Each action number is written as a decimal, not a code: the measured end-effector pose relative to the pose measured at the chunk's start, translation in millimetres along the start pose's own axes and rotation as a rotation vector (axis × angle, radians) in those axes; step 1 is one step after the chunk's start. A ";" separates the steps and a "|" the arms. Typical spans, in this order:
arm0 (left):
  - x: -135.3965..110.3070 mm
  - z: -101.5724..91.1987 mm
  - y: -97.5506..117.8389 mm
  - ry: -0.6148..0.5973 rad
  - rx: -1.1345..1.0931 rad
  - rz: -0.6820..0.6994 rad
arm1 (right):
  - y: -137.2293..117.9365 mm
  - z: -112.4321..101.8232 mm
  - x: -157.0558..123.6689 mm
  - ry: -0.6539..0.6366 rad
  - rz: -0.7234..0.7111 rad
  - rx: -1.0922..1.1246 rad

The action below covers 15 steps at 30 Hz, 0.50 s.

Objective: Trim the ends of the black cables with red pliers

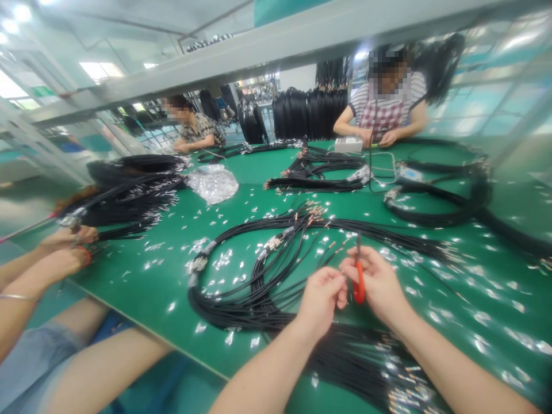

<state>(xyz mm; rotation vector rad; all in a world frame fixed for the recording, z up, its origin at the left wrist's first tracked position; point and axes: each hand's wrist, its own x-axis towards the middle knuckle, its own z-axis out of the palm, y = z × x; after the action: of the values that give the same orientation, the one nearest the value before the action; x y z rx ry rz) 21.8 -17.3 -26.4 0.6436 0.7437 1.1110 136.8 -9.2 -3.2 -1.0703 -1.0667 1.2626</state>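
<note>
Above the green table, my right hand point(382, 282) is closed around red-handled scissors point(359, 284), their dark blades pointing away from me. Its thumb and fingertips meet those of my left hand point(321, 299). My left hand is closed in a pinch; whatever is between its fingertips is too small to make out. Behind and below both hands lies a looped bundle of black cables point(202, 302) with silvery wrapped bands and copper-coloured ends. Another fan of black cable ends point(357, 368) spreads beneath my forearms.
Small clear plastic scraps point(228, 336) litter the green table point(142, 299). A clear bag point(213, 184) and more cable coils point(319, 178) lie farther back. To my left, a co-worker's hands point(64, 253) hold a red-handled tool. Two people sit opposite, beneath a grey overhead beam point(215, 63).
</note>
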 end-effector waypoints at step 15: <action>-4.2 -1.0 4.2 0.071 0.110 0.125 | 2.9 -7.3 3.3 -0.052 -0.115 -0.243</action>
<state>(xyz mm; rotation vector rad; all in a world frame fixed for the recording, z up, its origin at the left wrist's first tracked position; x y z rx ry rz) 17.6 -19.9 -22.8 0.7549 0.8391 1.2189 143.6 -6.0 -7.3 -1.1451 -1.3284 1.0937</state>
